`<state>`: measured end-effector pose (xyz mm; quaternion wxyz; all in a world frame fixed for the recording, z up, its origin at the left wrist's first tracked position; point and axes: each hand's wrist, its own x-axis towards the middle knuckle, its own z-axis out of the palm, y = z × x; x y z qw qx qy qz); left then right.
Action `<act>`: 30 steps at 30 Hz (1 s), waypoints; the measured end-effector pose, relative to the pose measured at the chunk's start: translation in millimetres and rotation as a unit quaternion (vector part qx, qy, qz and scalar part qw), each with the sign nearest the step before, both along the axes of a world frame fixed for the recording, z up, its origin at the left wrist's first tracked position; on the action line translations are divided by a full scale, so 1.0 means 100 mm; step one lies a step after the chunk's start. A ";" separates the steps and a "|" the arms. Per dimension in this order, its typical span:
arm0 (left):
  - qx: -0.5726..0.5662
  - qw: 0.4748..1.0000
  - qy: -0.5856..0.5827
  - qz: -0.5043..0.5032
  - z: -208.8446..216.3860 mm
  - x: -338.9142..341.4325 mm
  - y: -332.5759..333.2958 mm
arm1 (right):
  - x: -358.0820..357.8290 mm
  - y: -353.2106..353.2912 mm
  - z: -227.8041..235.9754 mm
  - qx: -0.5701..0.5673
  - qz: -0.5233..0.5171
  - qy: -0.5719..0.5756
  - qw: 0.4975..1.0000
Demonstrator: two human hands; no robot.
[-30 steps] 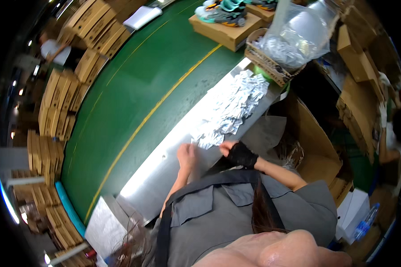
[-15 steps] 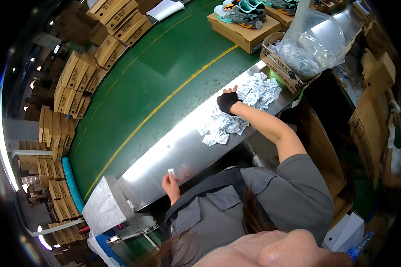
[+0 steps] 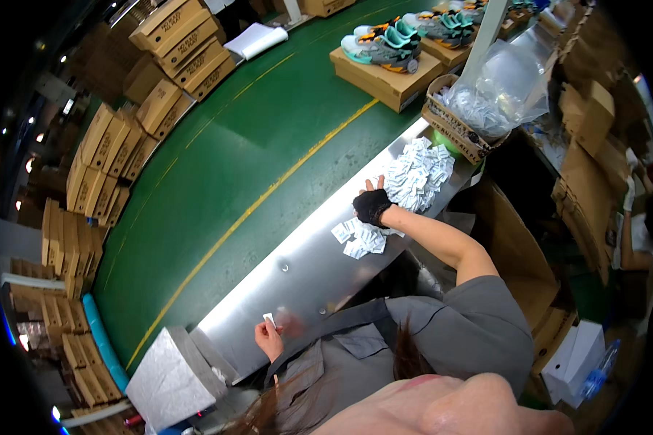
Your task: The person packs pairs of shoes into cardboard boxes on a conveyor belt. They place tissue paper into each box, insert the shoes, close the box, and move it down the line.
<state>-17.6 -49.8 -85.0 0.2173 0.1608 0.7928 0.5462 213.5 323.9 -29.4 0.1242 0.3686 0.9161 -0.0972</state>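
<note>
My left hand is closed, pinching a small white sachet between thumb and fingers above the near end of a metal ledge. My right hand, in a black fingerless glove, lies with fingers stretched out at the side of a heap of white sachets with faint blue print. A smaller cluster of the same sachets lies on the near side of this hand. The palm is hidden, so I cannot tell if any sachet is under it.
The metal ledge runs along a green conveyor belt. Sneakers sit on a cardboard box on the belt. A carton of bagged sachets stands at the ledge's far end. Stacked shoe boxes line the opposite side.
The sachets are bunched more tightly into the far heap, and fewer lie on the near side of my right hand. My left hand still pinches its sachet. The whole view has shifted slightly.
</note>
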 end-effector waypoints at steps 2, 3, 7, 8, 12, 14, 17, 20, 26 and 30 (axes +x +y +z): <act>0.001 0.999 0.012 -0.047 -0.16 -0.27 -0.01 | -0.06 -0.11 0.35 -0.026 -0.040 0.020 0.999; 0.013 0.999 -0.013 -0.049 -0.24 -0.39 0.02 | -0.08 -0.13 0.59 -0.059 -0.056 0.068 0.994; 0.006 0.993 -0.047 -0.112 -0.31 -0.85 0.06 | -0.49 -0.53 1.99 -0.171 -0.012 0.442 0.880; 0.042 0.987 -0.119 -0.103 -0.13 -0.87 0.07 | -0.62 -0.81 2.55 -0.317 -0.061 0.468 0.823; -0.033 0.974 -0.053 -0.216 -0.04 -1.19 0.29 | -0.40 -1.46 3.52 -0.463 0.198 0.465 0.728; -0.044 0.965 -0.057 -0.253 -0.06 -1.28 0.39 | -0.24 -1.73 3.77 -0.551 0.324 0.427 0.639; -0.036 0.968 -0.078 -0.234 -0.03 -1.29 0.39 | -0.36 -1.86 3.88 -0.616 0.426 0.401 0.528; -0.024 0.979 -0.079 -0.187 -0.14 -1.27 0.23 | -0.84 -1.87 3.87 -0.589 0.374 0.486 0.527; -0.066 0.983 0.102 -0.135 -0.03 -1.19 0.20 | -1.05 -1.52 3.65 -0.583 0.404 0.465 0.529; -0.146 0.919 0.354 -0.096 -0.03 -1.07 0.11 | -1.12 -1.04 3.16 -0.579 0.443 0.322 0.604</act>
